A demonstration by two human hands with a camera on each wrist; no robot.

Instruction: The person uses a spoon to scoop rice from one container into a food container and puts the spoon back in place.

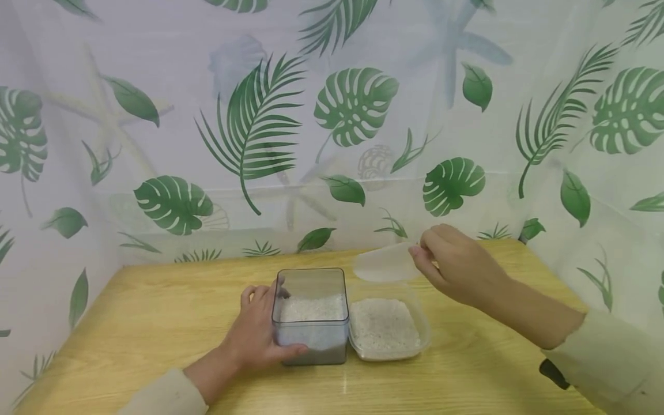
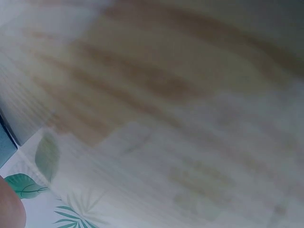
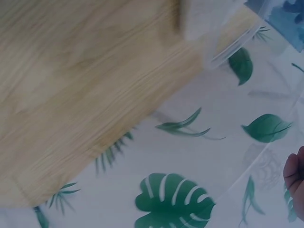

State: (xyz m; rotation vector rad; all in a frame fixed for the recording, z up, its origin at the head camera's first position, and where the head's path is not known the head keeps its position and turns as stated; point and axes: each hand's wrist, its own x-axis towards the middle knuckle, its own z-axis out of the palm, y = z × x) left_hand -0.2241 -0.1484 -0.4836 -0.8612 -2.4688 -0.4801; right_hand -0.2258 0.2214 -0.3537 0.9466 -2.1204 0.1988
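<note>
On the wooden table (image 1: 171, 323) stands a square clear canister (image 1: 311, 340) with a dark rim, partly filled with white grains that look like rice. My left hand (image 1: 257, 334) grips it from the left, thumb across the front and fingers around the far left side. Beside it on the right sits a shallow clear plastic tub (image 1: 426, 334) holding a mound of similar whitish grains (image 1: 384, 324). Above the tub's far edge, my right hand (image 1: 456, 262) pinches a thin translucent plastic sheet (image 1: 384, 264) by its right side; whether it is a lid cannot be told.
A white curtain (image 1: 332, 219) with green leaf prints hangs along the table's back edge and both sides. A small dark object (image 1: 554, 373) shows under the right sleeve. The left wrist view is mostly blurred.
</note>
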